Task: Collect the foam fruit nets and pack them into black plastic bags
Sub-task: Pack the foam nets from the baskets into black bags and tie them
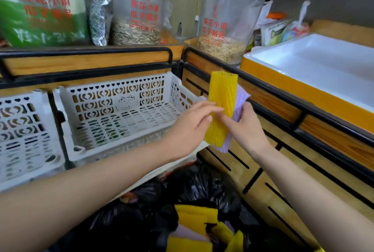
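- A shop corner: wooden shelving with black rails, clear seed bags on top, a white crate (pixel 121 110) on the lower shelf.
- The right hand (pixel 248 130) grips a stack of foam nets (pixel 221 93), yellow in front and lilac behind, upright just off the crate's right corner, above the black plastic bag (pixel 198 187).
- The left hand (pixel 192 128) lays nearly straight fingers on the yellow face and clasps nothing.
- More nets (pixel 195 218) lie in the bag's mouth.
- The nets are likely feather-light, soft and springy. Pinch across the stack's middle, or it may fan apart.
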{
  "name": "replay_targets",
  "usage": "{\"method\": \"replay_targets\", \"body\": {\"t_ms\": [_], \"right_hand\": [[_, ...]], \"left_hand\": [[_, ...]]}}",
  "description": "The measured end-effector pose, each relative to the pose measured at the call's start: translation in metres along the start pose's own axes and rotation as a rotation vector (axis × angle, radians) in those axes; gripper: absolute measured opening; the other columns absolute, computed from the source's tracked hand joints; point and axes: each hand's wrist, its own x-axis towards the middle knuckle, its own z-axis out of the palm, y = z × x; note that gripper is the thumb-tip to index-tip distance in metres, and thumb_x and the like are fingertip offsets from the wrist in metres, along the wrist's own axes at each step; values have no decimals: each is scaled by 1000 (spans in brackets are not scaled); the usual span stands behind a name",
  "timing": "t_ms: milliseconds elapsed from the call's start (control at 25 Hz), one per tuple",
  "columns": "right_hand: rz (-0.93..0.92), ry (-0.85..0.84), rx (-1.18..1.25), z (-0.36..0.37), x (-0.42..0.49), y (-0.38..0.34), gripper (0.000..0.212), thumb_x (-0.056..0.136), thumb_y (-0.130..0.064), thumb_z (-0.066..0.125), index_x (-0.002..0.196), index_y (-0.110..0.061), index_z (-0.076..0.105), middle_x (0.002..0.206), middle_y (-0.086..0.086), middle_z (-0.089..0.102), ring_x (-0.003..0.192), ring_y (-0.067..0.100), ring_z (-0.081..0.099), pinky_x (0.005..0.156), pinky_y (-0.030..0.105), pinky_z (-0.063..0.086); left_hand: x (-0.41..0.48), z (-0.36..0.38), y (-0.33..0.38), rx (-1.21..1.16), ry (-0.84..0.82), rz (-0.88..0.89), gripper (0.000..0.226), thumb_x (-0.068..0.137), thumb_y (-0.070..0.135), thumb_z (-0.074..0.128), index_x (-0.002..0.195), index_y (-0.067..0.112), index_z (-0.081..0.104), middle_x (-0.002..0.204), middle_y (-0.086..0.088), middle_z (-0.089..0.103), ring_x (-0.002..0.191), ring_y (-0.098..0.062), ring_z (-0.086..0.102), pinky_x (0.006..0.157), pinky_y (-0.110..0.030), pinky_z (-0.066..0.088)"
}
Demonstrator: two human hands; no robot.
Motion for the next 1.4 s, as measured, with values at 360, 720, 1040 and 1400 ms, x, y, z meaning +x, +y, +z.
{"method": "replay_targets", "body": {"t_ms": [360, 720, 1040, 1400], "right_hand": [[255, -84, -146, -17, -106, 106, 50, 83, -34, 70, 120, -10, 46, 107, 0, 60, 99, 23, 60, 79, 38, 49], [12, -386, -892, 64, -179, 208, 34, 69, -11, 75, 100, -16, 61, 95, 7, 57, 91, 31, 58, 68, 40, 48], [299, -713, -966, 94, -205, 256, 38, 99, -5, 27, 137, -8, 32, 139, 12, 36, 127, 27, 39, 92, 36, 43], [143, 8, -896, 34, -198, 241, 46, 61, -17, 85, 98, -2, 62, 88, 14, 61, 78, 32, 61, 62, 36, 51]], "left_hand": [[-135, 63, -42, 421, -503, -531, 67, 87, 50, 58, 140, 20, 30, 135, -1, 34, 128, -21, 36, 102, -30, 32], [-176, 86, -93, 194, -11, -865, 37, 91, 20, 58, 63, 8, 37, 61, -5, 41, 60, -18, 41, 53, -19, 29], [-184, 118, -91, 79, -75, -741, 21, 91, 22, 59, 75, 9, 55, 62, 5, 44, 60, -9, 43, 56, -19, 31], [-178, 153, -87, 90, -170, -677, 14, 94, 24, 54, 89, 12, 59, 66, 10, 53, 67, -10, 50, 62, -28, 32]]}}
